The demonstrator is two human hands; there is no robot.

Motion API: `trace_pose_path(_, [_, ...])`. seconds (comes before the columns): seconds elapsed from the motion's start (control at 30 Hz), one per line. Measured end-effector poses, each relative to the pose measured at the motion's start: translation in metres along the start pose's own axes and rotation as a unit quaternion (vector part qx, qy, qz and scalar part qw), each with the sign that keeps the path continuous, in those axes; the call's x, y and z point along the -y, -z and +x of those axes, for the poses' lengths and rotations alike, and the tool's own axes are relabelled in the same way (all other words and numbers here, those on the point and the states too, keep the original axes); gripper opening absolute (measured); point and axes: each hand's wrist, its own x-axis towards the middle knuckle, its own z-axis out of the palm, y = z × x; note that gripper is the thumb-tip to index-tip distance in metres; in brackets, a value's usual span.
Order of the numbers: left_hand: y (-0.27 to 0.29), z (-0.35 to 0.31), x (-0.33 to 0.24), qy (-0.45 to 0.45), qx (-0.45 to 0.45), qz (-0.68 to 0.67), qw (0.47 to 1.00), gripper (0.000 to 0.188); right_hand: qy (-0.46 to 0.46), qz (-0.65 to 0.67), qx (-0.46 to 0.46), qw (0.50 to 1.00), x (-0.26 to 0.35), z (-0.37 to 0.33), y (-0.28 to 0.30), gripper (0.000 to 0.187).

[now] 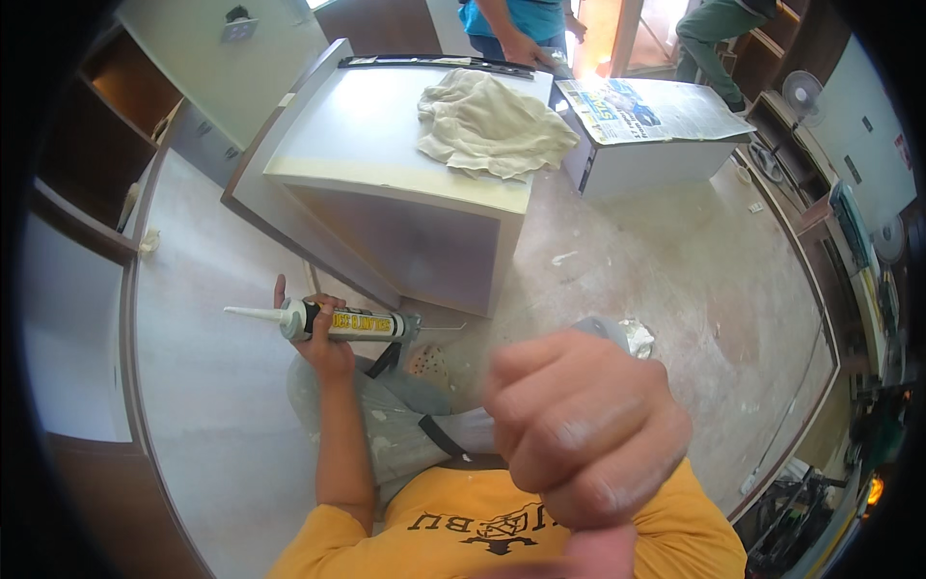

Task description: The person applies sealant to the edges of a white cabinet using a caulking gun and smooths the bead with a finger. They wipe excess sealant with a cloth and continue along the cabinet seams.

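Observation:
My left hand is wrapped around a caulking gun loaded with a sealant tube, grey with a dark and yellow label. Its pale tapered nozzle points left, and the thin rod sticks out on the right. Close to the camera, my right hand is curled into a fist, knuckles up and slightly blurred; the inside of its fingers is hidden. Beyond the gun stands a white cabinet box with brown side panels. A crumpled beige cloth lies on its top.
Behind on the right, newspaper covers another white box. Another person's hand is near the cabinet's far edge; a second person's leg shows farther back. Crumpled foil lies on the dusty floor. Fans and tools line the right side.

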Motion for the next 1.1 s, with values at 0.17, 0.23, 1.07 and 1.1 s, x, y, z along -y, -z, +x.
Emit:
trace_pose_path(0.17, [-0.003, 0.004, -0.001, -0.017, -0.003, -0.004, 1.0, 0.085, 0.022, 0.051, -0.006, 0.998, -0.005, 0.001, -0.007, 0.058])
trace_pose_path(0.23, [-0.002, 0.009, -0.005, -0.017, -0.022, 0.004, 1.0, 0.085, 0.011, 0.05, -0.002, 0.999, -0.003, -0.005, -0.006, 0.056])
trace_pose_path(1.07, [0.007, 0.096, -0.037, 0.083, 0.134, 0.027, 0.987, 0.054, -0.482, -0.456, -0.1, 0.741, -0.157, -0.132, 0.139, 0.05])
trace_pose_path(1.1, [0.003, 0.091, -0.039, 0.081, 0.148, 0.022, 0.985, 0.06, -0.464, -0.471, -0.106, 0.743, -0.157, -0.13, 0.148, 0.042])
